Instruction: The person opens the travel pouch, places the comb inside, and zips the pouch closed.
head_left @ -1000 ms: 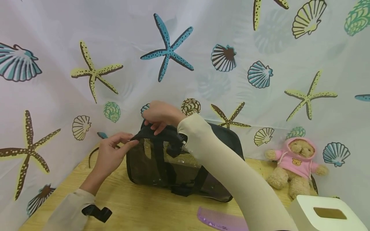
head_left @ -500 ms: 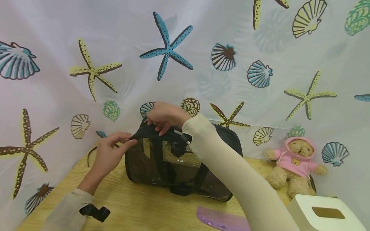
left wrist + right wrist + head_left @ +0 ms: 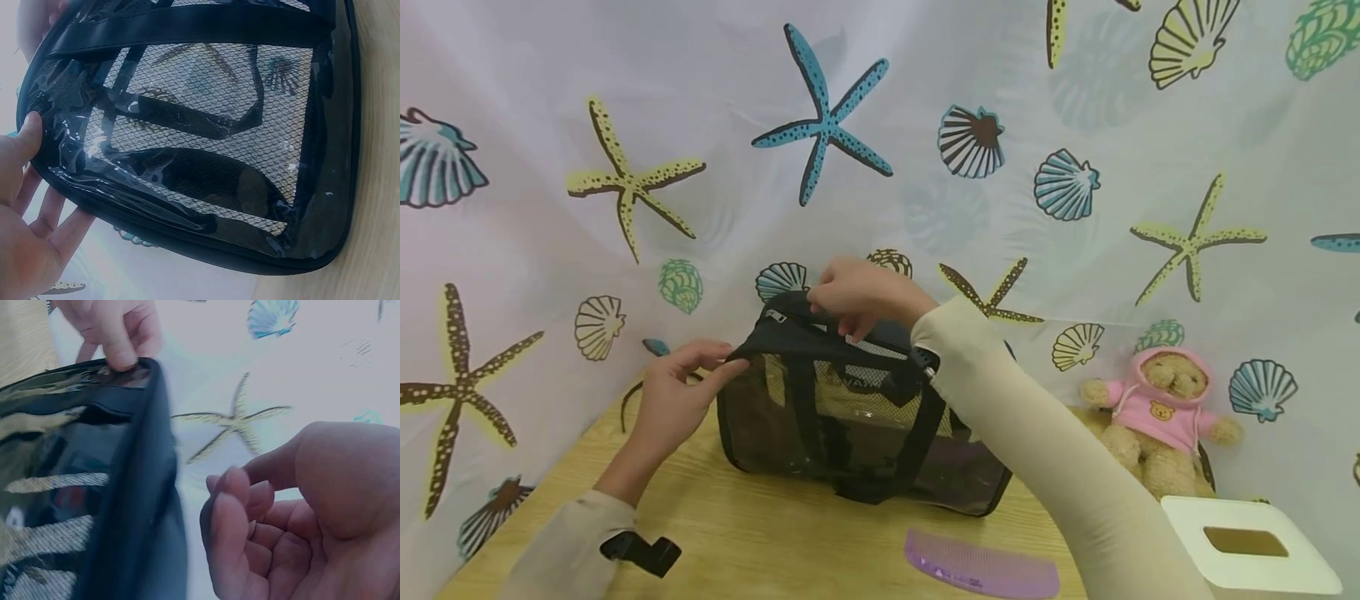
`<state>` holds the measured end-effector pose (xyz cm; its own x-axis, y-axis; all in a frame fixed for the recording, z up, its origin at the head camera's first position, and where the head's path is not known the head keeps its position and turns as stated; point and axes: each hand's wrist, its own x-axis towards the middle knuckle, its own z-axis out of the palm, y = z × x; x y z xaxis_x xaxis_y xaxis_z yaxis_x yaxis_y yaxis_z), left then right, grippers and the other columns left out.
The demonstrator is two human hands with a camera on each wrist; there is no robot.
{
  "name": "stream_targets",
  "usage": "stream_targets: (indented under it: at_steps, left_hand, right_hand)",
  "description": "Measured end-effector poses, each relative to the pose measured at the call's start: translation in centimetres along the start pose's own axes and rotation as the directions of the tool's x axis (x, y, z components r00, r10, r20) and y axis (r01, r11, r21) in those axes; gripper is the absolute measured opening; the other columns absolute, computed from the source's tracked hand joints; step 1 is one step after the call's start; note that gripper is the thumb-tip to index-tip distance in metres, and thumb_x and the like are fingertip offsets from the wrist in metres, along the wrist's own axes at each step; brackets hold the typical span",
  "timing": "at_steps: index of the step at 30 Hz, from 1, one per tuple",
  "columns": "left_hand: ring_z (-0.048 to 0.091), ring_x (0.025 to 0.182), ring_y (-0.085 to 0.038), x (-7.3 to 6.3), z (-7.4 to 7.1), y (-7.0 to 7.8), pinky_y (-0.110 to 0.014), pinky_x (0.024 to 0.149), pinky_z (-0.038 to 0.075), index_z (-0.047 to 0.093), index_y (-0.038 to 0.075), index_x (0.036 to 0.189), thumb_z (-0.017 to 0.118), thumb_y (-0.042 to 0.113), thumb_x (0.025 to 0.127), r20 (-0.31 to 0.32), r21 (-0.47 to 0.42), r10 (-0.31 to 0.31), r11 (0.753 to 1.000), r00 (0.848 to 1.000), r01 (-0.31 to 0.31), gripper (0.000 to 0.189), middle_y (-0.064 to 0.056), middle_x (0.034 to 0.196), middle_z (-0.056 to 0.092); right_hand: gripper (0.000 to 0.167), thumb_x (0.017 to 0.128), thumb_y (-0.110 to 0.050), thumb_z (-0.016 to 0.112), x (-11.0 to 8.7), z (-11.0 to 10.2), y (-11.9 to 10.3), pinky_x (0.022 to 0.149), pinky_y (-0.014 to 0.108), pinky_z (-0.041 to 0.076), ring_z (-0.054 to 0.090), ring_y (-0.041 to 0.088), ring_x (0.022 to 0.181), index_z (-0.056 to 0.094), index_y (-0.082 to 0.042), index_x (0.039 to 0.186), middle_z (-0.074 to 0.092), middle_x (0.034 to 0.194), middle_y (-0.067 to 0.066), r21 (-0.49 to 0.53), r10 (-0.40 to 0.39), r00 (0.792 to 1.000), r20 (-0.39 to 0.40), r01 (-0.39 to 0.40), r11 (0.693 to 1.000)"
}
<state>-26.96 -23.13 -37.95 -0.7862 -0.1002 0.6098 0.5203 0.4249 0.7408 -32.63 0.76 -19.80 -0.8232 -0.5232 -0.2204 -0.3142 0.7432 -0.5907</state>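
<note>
A black pet carrier bag (image 3: 760,433) with clear plastic and mesh panels stands on the wooden table. My left hand (image 3: 673,404) pinches its top left corner, thumb in front and fingers behind, as the left wrist view shows too. Above the bag's top, my right hand (image 3: 868,292) has its thumb and index finger pressed together, apparently on a zipper pull. In the right wrist view those fingertips (image 3: 228,500) meet at a thin dark edge; the pull itself is mostly hidden. A light metal zipper piece (image 3: 776,316) shows near the top left corner.
A purple comb (image 3: 981,567) lies in front of the bag. To the right sits a teddy bear (image 3: 1168,421) in a pink hoodie, with a white tissue box (image 3: 1195,525) nearer. A curtain (image 3: 880,225) with shells and starfish hangs close behind.
My right hand has slid rightward along the bag's top, uncovering the zipper piece on the left. The left hand keeps its pinch on the corner. The view has shifted slightly.
</note>
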Motion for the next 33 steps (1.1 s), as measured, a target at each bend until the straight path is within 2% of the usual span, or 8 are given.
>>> stream_targets:
  at_steps: [4, 10, 17, 22, 24, 26, 30, 33]
  left_hand:
    - [0.062, 0.087, 0.002, -0.3, 0.3, -0.1, -0.019, 0.065, 0.048, 0.078, 0.007, 0.109, 0.077, 0.012, 0.093, 0.001, -0.008, 0.007, 1.0, 1.0, -0.007, 0.017, 0.028, 0.096, 0.067]
    - [0.061, 0.086, 0.002, -0.4, 0.3, -0.1, -0.019, 0.063, 0.049, 0.078, 0.01, 0.114, 0.076, 0.014, 0.094, 0.007, 0.021, 0.012, 1.0, 1.0, -0.012, 0.02, 0.026, 0.091, 0.067]
    - [0.062, 0.086, 0.006, 0.0, -0.4, 0.0, -0.013, 0.067, 0.05, 0.073, 0.014, 0.125, 0.07, 0.014, 0.098, -0.014, 0.044, 0.06, 0.997, 0.998, -0.059, 0.027, 0.028, 0.101, 0.066]
    - [0.06, 0.099, 0.006, 1.5, -0.7, 1.9, -0.008, 0.082, 0.048, 0.076, 0.009, 0.116, 0.069, 0.007, 0.098, -0.038, 0.071, 0.208, 0.976, 0.977, -0.205, 0.019, 0.014, 0.106, 0.068]
    - [0.059, 0.102, 0.007, 2.6, -0.6, 3.0, -0.01, 0.086, 0.047, 0.078, 0.011, 0.111, 0.07, 0.01, 0.098, -0.011, 0.116, 0.25, 0.962, 0.968, -0.247, 0.015, 0.008, 0.106, 0.071]
    - [0.059, 0.106, 0.004, 3.8, -0.4, 4.1, -0.017, 0.089, 0.046, 0.078, 0.013, 0.109, 0.071, 0.015, 0.098, 0.042, 0.166, 0.261, 0.95, 0.964, -0.264, 0.013, 0.002, 0.109, 0.073]
    - [0.063, 0.113, -0.013, 5.9, 0.4, 5.9, -0.039, 0.097, 0.05, 0.079, 0.017, 0.109, 0.071, 0.026, 0.099, 0.185, 0.233, 0.216, 0.938, 0.959, -0.256, 0.016, -0.002, 0.113, 0.075]
    - [0.062, 0.114, -0.024, 7.2, 1.1, 6.9, -0.053, 0.101, 0.048, 0.079, 0.017, 0.108, 0.07, 0.029, 0.099, 0.31, 0.274, 0.173, 0.925, 0.935, -0.262, 0.017, -0.004, 0.11, 0.075]
  right_hand:
    - [0.034, 0.11, -0.031, 0.049, -3.9, -1.2, 1.4, 0.062, 0.035, 0.062, 0.06, 0.014, 0.054, 0.071, -0.007, 0.121, 0.06, 0.068, 0.004, -0.092, -0.09, 0.995, -0.03, 0.087, 0.992]
    - [0.027, 0.107, -0.028, 0.055, -12.0, -1.6, 5.1, 0.058, 0.035, 0.056, 0.059, 0.017, 0.052, 0.071, -0.007, 0.112, 0.059, 0.061, 0.002, -0.148, -0.242, 0.967, -0.086, 0.227, 0.962]
    - [0.021, 0.104, -0.031, 0.062, -17.9, 0.1, 10.8, 0.063, 0.027, 0.049, 0.057, 0.008, 0.062, 0.074, -0.014, 0.1, 0.066, 0.074, -0.004, -0.297, -0.266, 0.924, -0.277, 0.181, 0.937]
    - [0.011, 0.102, -0.023, 0.066, -18.6, 1.0, 14.3, 0.07, 0.028, 0.052, 0.061, 0.008, 0.08, 0.074, -0.016, 0.098, 0.068, 0.087, -0.005, -0.325, -0.298, 0.84, -0.454, 0.155, 0.933]
    - [0.008, 0.101, -0.017, 0.067, -17.9, 0.9, 15.6, 0.073, 0.03, 0.055, 0.064, 0.013, 0.086, 0.074, -0.013, 0.1, 0.07, 0.093, -0.001, -0.33, -0.33, 0.797, -0.507, 0.174, 0.928]
    - [0.01, 0.1, -0.011, 0.067, -16.9, 0.8, 16.8, 0.077, 0.033, 0.059, 0.068, 0.018, 0.092, 0.075, -0.01, 0.104, 0.073, 0.1, 0.002, -0.333, -0.353, 0.773, -0.528, 0.195, 0.923]
    - [0.015, 0.099, -0.006, 0.066, -15.2, 0.8, 18.3, 0.08, 0.036, 0.061, 0.073, 0.023, 0.098, 0.077, -0.008, 0.109, 0.077, 0.106, 0.006, -0.322, -0.355, 0.799, -0.485, 0.214, 0.922]
    - [0.016, 0.099, -0.006, 0.065, -14.4, 0.8, 18.7, 0.082, 0.039, 0.062, 0.073, 0.023, 0.098, 0.077, -0.009, 0.11, 0.077, 0.107, 0.006, -0.331, -0.355, 0.825, -0.439, 0.219, 0.918]
